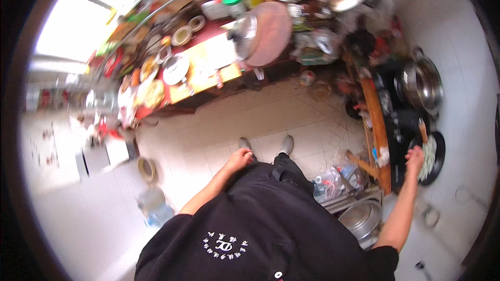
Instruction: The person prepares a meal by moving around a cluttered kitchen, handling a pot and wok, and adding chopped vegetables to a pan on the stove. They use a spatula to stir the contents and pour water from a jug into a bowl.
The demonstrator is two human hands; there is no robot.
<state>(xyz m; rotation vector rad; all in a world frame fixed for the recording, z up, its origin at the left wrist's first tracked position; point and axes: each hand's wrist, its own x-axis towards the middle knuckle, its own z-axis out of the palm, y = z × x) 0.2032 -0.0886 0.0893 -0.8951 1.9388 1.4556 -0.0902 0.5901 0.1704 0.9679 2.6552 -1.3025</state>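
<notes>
My right hand (415, 158) is at the near-left edge of a black frying pan (440, 166) on the right, its fingers bent. Whether it grips the pan's handle cannot be told, as the hand covers that spot. Pale green-white chopped food (429, 159) lies in the pan. A spatula with a wooden handle (422, 130) leans up from the food. In front of my waist hangs my left hand (241, 158), loosely curled, with nothing visible in it. The pan sits on a black stove (399, 140).
Beyond the pan stands a large steel pot (424, 86). A wooden beam (375, 132) runs along the stove's side. Ahead, a cluttered table holds a yellow board (203, 84), plates and a round pink board (273, 33). Plastic bags (332, 183) and a metal pot (361, 218) sit low at right.
</notes>
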